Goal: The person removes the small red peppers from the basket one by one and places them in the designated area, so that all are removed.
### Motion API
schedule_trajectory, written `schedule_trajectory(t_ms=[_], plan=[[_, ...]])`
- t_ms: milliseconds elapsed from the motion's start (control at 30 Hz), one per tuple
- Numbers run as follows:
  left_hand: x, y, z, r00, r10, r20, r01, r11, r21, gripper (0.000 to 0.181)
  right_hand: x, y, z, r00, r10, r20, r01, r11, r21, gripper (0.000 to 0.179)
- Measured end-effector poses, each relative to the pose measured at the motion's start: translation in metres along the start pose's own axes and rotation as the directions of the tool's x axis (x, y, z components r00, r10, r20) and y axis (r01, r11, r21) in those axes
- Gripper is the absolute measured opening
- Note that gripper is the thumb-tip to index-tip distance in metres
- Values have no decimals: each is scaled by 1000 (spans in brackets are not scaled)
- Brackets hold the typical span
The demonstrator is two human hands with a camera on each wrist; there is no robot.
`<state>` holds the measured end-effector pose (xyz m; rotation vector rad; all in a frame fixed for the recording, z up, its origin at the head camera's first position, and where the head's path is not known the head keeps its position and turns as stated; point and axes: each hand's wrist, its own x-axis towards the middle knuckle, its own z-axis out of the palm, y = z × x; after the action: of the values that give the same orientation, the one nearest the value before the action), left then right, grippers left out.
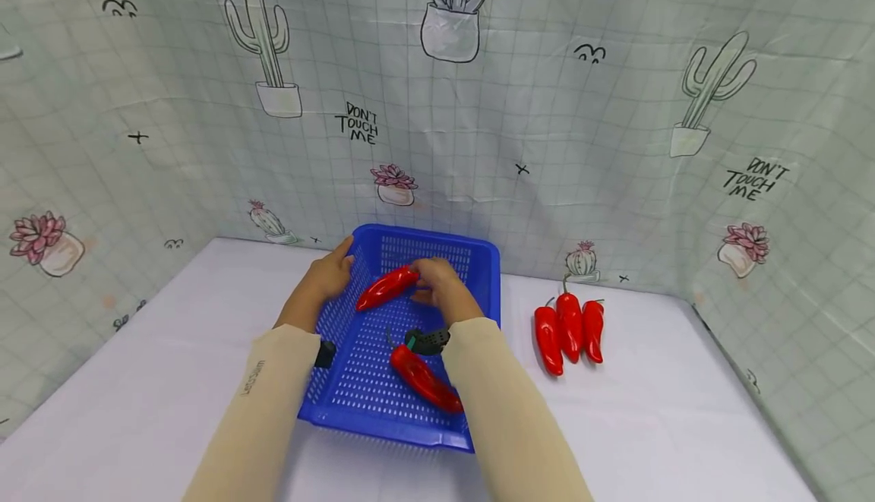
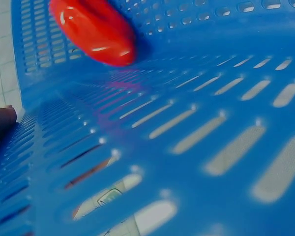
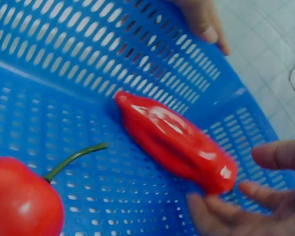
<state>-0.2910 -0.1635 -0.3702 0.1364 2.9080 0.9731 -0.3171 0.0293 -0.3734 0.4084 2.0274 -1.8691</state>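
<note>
Peppers (image 1: 387, 289) near “DON'T TOUCH ME” backdrop (image 1: 465, 122)

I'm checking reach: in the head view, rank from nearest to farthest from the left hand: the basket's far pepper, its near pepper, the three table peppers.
1. Far pepper: in the blue basket, right of the left hand.
2. Near pepper: same basket, nearer the camera.
3. Three peppers: on the table, right of the basket.
</note>
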Motion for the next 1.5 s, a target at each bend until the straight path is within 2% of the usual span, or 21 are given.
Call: schedule_trajectory(t_ms=[100,200,333,367,533,667,767,900,1000,1167,1300,1400,1500], plan=[[1,2,-1,1000,-9,-7,8,1000,-1,53,0,-1,6,987,-34,157,30,999,27,59],[0,4,-2,1000,-18,-5,18,1000,-8,54,-1,2,13,963,-35,267,44,999,-29,57],[-3,5,-1,1000,-21,11,21,1000,-6,54,-5,8,19,969,-34,247,78,982,-174,39],[-3,5,-1,1000,-20,12,20,1000,-3,54,-6,10,21,969,-32,245,81,978,-192,40],[-4,5,0,1000,-17,16,17,1000,-8,53,-7,15,33,945,-15,328,71,985,-160,63],[-4,4,-1,999,-18,28,19,1000,-20,54,-8,16,41,930,-24,366,85,984,-154,65],[-3,4,-2,1000,-18,25,19,1000,-19,54,-10,16,45,930,-79,358,151,973,-176,56],[-2,4,-2,1000,-14,23,14,1000,-15,54,-11,15,47,942,-181,282,244,947,-209,46],[-1,3,-1,1000,-15,27,15,1000,-16,53,-10,15,48,940,-235,245,289,934,-212,45],[-1,3,-1,999,-23,28,24,1000,-14,53,-9,15,50,904,-322,280,376,911,-169,52],[-1,4,-2,999,-25,29,25,999,-20,54,-9,14,51,884,-376,277,426,893,-146,47],[-2,5,-2,999,-22,28,23,1000,-21,54,-9,12,50,882,-374,287,421,899,-119,49],[-2,4,-2,999,-18,26,19,1000,-15,54,-10,11,47,871,-356,340,404,911,-83,61]])
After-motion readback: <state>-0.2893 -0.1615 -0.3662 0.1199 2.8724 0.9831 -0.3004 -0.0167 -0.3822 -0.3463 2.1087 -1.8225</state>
